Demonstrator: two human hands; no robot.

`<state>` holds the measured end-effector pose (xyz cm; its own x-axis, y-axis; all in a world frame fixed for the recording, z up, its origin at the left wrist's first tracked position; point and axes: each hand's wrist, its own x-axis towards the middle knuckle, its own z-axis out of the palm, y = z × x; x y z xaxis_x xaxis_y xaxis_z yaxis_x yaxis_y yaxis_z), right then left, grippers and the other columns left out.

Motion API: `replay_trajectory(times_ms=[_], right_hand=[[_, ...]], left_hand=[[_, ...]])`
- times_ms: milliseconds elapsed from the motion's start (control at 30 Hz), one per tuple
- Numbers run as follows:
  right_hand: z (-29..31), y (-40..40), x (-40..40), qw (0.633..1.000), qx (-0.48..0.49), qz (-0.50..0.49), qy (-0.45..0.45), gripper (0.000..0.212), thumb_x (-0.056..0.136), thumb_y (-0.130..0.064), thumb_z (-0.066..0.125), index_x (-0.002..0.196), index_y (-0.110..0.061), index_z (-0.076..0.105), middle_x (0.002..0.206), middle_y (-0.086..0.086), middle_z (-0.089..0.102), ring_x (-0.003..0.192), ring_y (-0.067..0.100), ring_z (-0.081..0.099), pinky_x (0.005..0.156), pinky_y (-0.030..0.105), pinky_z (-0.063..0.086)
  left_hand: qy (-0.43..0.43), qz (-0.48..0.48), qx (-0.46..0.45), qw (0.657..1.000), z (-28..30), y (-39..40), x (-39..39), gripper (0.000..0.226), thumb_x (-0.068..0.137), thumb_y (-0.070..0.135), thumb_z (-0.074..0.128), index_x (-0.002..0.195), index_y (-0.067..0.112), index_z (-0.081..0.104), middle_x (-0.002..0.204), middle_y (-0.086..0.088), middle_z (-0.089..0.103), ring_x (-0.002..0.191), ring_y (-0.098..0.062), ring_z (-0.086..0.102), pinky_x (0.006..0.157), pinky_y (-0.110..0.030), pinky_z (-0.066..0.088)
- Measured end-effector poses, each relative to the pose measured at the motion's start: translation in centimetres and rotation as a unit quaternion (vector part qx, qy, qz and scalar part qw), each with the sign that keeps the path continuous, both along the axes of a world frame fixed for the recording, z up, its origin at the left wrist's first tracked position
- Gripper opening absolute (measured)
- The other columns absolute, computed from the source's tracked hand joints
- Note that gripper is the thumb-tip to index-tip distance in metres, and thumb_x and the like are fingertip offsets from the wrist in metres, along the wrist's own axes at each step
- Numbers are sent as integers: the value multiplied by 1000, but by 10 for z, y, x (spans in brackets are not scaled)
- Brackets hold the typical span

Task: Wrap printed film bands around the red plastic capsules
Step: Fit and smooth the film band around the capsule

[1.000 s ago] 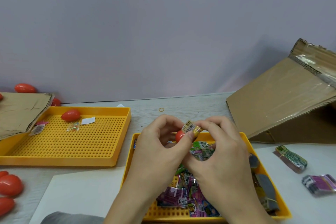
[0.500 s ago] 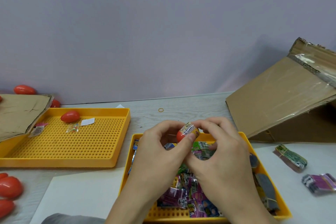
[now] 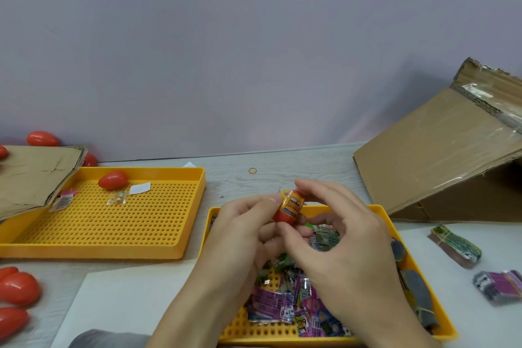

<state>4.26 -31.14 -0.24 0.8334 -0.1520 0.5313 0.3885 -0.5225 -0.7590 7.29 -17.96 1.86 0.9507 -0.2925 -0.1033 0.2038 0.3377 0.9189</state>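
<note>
A red capsule (image 3: 283, 215) is held up over the near yellow tray (image 3: 380, 209), with a yellow printed film band (image 3: 293, 203) sleeved around its upper part. My left hand (image 3: 243, 232) pinches the capsule from the left. My right hand (image 3: 344, 246) has its thumb under the capsule and its index finger curled over the banded end. Several loose printed bands (image 3: 282, 302) lie in that tray, partly hidden by my hands.
A second yellow perforated tray (image 3: 195, 206) at the left holds one red capsule (image 3: 113, 180) and scraps. More red capsules (image 3: 18, 288) lie at the left edge. Bundled bands (image 3: 454, 244) and a tilted cardboard box (image 3: 435, 155) sit at the right.
The band has slid further down onto the capsule. The capsule now points up and right, and my right fingers have spread away from it.
</note>
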Motion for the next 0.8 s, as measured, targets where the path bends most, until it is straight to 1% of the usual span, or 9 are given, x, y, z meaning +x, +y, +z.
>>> replay_trajectory(times_ms=[33,67,200,300,367,433,467,600,800], right_hand=[[0,0,0,1000,8,1,-4,47,77,-31,78,122,-31,65,113,-22,62,103,6,64,82,24,55],[0,1,0,1000,17,1,-7,46,76,-33,77,121,-31,66,113,-21,63,102,8,65,82,26,56],[-1,2,2,999,38,5,-17,46,75,-33,76,120,-28,68,112,-20,63,100,10,66,82,28,56],[-2,2,2,999,36,1,-17,47,74,-34,75,120,-26,69,111,-21,62,99,9,66,81,27,57],[-2,2,3,999,35,2,-18,48,74,-34,75,121,-24,68,111,-21,63,101,8,66,83,26,57],[-3,2,3,999,39,6,-18,47,75,-33,75,121,-24,68,112,-20,63,103,8,65,85,27,56],[-3,1,3,999,39,8,-17,47,75,-32,74,121,-25,68,112,-19,63,104,8,65,86,27,56],[-2,0,2,1000,21,6,-8,48,75,-31,73,123,-25,68,114,-20,62,105,5,64,86,24,55],[-2,-1,2,1000,22,16,11,48,77,-31,74,124,-26,67,115,-23,61,105,1,63,85,17,52]], left_hand=[[21,-3,-27,999,1,0,0,42,76,24,60,99,-10,68,81,-25,69,67,-28,71,58,-31,58],[36,-4,-45,998,2,-1,-1,45,75,25,60,101,-12,66,79,-26,68,65,-28,70,57,-31,58],[53,-16,-73,996,2,-1,-1,40,75,24,60,93,-11,68,76,-27,67,63,-28,70,56,-31,58],[58,-24,-69,996,1,-1,0,40,78,25,60,93,-11,69,78,-27,68,64,-28,71,56,-30,58],[57,-26,-65,996,0,0,0,39,79,25,60,88,-10,72,77,-28,68,64,-29,71,56,-30,58],[52,-28,-58,997,0,0,0,36,78,26,59,81,-6,76,77,-27,68,64,-29,71,57,-30,58],[52,-28,-56,997,0,-1,0,36,79,27,59,81,-4,76,77,-26,69,64,-28,71,57,-30,58],[38,-34,-26,998,1,-2,0,40,82,33,62,91,-4,75,77,-23,70,66,-26,72,59,-28,58],[18,-45,-4,999,0,0,1,42,81,31,61,92,-8,73,79,-24,71,68,-27,73,60,-28,59]])
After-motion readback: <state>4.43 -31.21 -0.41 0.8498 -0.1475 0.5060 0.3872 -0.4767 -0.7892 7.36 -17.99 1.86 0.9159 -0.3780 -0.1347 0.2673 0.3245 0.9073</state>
